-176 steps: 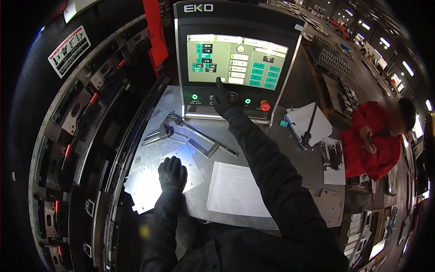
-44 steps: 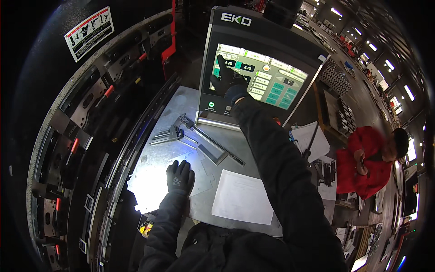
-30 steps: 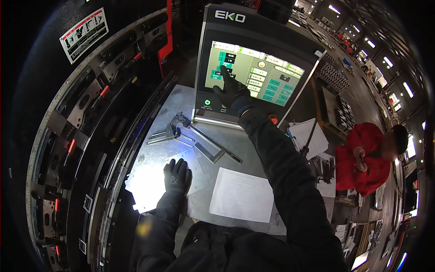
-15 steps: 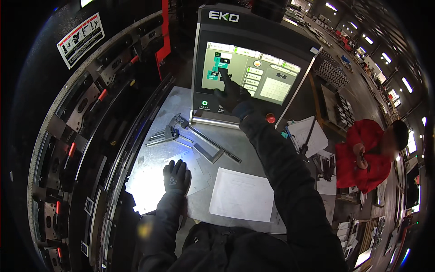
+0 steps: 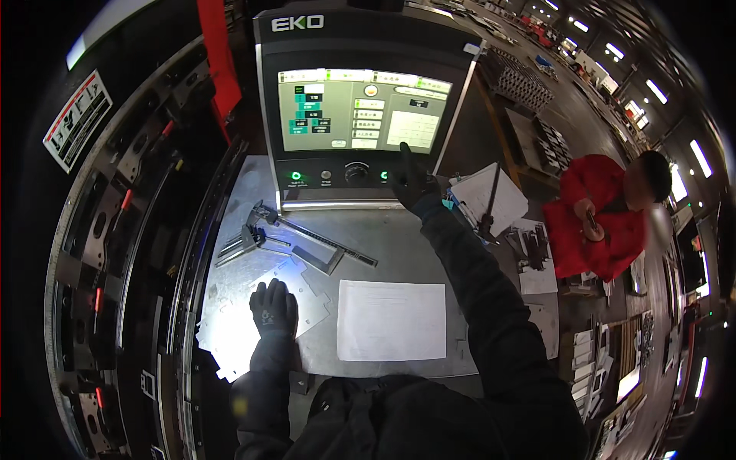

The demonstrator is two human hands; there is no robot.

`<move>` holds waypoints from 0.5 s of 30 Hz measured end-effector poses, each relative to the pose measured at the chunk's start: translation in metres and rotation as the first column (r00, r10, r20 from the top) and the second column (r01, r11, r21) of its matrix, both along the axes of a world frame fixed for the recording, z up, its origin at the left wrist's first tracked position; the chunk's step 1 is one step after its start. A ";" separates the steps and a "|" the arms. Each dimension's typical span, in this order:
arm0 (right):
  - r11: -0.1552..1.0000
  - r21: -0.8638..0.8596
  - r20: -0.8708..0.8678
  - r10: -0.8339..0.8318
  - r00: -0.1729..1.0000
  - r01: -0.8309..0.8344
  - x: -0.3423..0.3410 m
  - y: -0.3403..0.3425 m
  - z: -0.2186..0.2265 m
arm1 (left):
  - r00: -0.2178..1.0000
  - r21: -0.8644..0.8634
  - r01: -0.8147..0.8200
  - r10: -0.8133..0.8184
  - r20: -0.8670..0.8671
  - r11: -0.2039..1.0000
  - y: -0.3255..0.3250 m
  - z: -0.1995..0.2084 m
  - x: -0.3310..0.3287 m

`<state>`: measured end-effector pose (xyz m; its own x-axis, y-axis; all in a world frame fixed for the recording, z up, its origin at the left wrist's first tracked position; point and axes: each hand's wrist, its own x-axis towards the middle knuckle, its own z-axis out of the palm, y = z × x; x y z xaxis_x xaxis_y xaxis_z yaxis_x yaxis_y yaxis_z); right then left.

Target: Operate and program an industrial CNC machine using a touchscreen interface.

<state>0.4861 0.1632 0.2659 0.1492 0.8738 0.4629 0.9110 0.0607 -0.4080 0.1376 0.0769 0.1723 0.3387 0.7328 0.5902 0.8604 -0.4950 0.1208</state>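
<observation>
My left hand (image 5: 274,307), in a dark glove, lies flat with its fingers stretched out on a cut sheet-metal part (image 5: 310,308) that glares brightly at its left side. In a dark glove too, my right hand (image 5: 415,182) points with its index finger at the lower edge of the pale keypad area on the control panel's touch screen (image 5: 330,142). Nothing is held in it. Whether the fingertip touches the glass I cannot tell. Below the screen sit a black knob (image 5: 356,174) and green-lit buttons.
A caliper (image 5: 326,239), a small metal square (image 5: 322,259) and a white paper sheet (image 5: 392,320) lie on the metal table (image 5: 406,238). The machine with red-handled clamps (image 5: 97,299) borders the left. A person in red (image 5: 594,222) is at the right.
My right hand has moved from the screen's left-hand fields to the keypad area at its lower right. The view has shifted; my left hand stays on the sheet-metal part.
</observation>
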 end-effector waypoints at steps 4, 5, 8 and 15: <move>0.988 0.148 -0.026 -0.041 0.999 0.045 0.026 0.007 -0.008 | 1.000 -0.004 0.013 -0.013 0.000 1.000 0.000 0.001 0.005; 0.979 0.197 -0.035 -0.048 0.998 0.054 0.032 0.011 -0.010 | 1.000 -0.005 0.011 -0.011 0.001 1.000 0.000 0.001 0.006; 0.988 0.130 -0.099 -0.064 0.993 0.077 0.029 0.018 0.002 | 1.000 0.000 0.003 -0.003 -0.009 1.000 -0.001 -0.001 0.002; 0.995 0.019 -0.097 -0.095 0.991 0.097 0.025 0.019 0.001 | 1.000 -0.022 -0.002 0.002 0.008 1.000 -0.002 -0.004 -0.002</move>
<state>0.5108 0.1819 0.2666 0.2764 0.8420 0.4632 0.8698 -0.0142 -0.4932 0.1361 0.0754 0.1684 0.3325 0.7459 0.5771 0.8602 -0.4908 0.1387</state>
